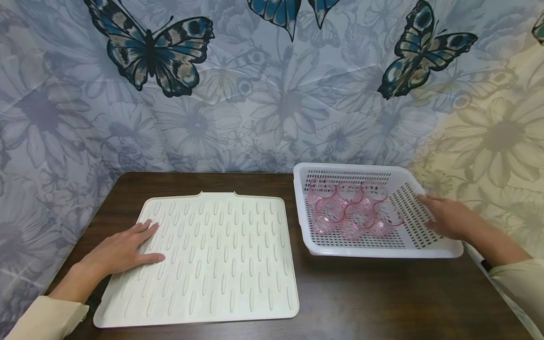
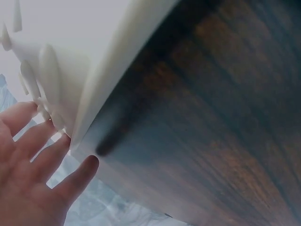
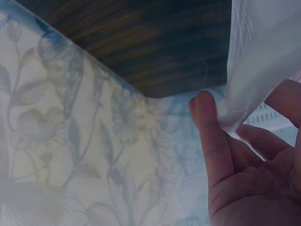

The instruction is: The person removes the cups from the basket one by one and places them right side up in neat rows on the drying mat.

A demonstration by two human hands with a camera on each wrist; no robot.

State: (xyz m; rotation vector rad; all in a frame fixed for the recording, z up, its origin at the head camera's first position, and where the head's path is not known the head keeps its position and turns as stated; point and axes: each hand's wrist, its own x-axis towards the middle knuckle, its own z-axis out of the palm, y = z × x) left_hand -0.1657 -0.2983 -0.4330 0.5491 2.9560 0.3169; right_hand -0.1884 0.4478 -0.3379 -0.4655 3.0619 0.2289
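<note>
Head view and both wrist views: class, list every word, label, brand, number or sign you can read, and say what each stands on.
No readable text of any kind shows in the three views.
Cream rectangular ridged mat: no lettering visible.
White rectangular slotted plastic basket: no lettering visible.
Pink see-through round-rimmed cups: no lettering visible.
Blue-and-yellow patterned cloth-like backdrop: printed butterflies and flowers, no lettering visible.

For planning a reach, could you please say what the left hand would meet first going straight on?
The left hand would likely meet raised ridges on the white board, though fingertip clearance is unclear.
</note>
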